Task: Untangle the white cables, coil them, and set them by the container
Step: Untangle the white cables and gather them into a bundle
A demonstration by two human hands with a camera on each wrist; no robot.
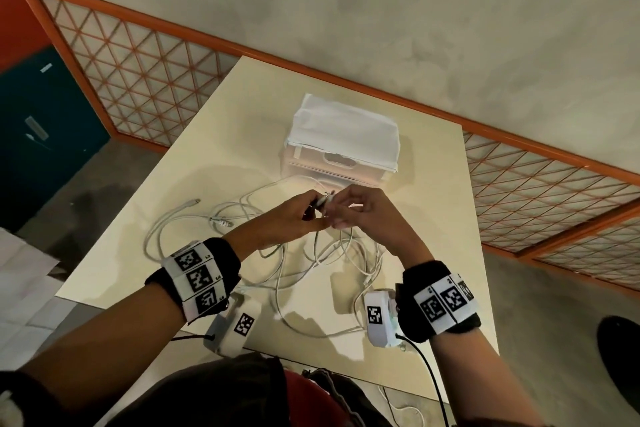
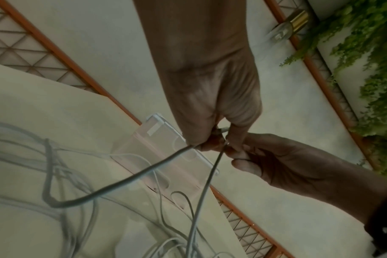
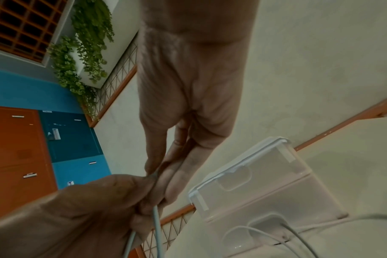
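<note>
Left hand (image 1: 294,215) and right hand (image 1: 360,208) meet just in front of the container (image 1: 343,146); fingers (image 2: 239,134) of both pinched together on cable ends (image 1: 325,199), raised off the bench (image 1: 214,135); rest of the white cables (image 1: 311,263) lie in a loose tangle nearer the person than the container, still knotted, nothing coiled; risk: pulling the ends hard likely tightens the crossings below; dragged loops could snag the container or slide off the bench edge
</note>
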